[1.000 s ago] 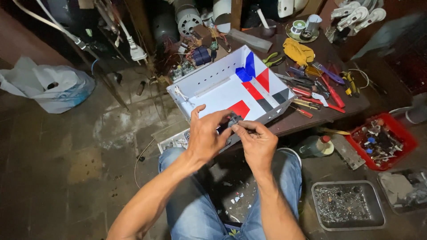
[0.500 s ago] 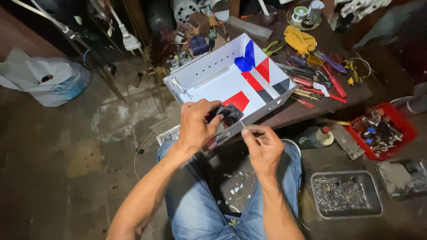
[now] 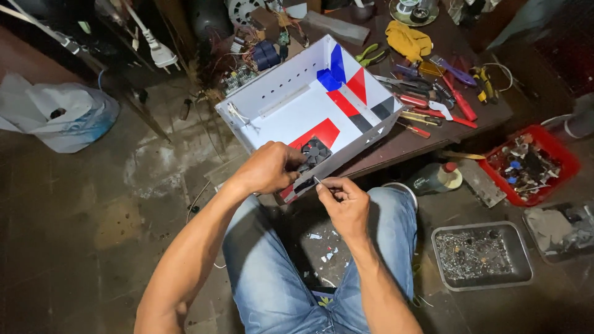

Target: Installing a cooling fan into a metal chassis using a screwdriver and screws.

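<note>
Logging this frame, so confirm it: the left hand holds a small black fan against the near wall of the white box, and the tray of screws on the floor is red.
Not quite. The head view shows the tray of screws is grey metal; the red one holds mixed parts. The left hand does hold the black fan against the white box.

A dark wooden table point(image 3: 433, 139) bears a white case point(image 3: 309, 108), hand tools point(image 3: 433, 99) and a yellow cloth point(image 3: 407, 40).

Two hands point(image 3: 272, 170), one white case point(image 3: 297, 111), one fan point(image 3: 316, 150), one red tray point(image 3: 566, 164), one metal tray point(image 3: 482, 281).
</note>
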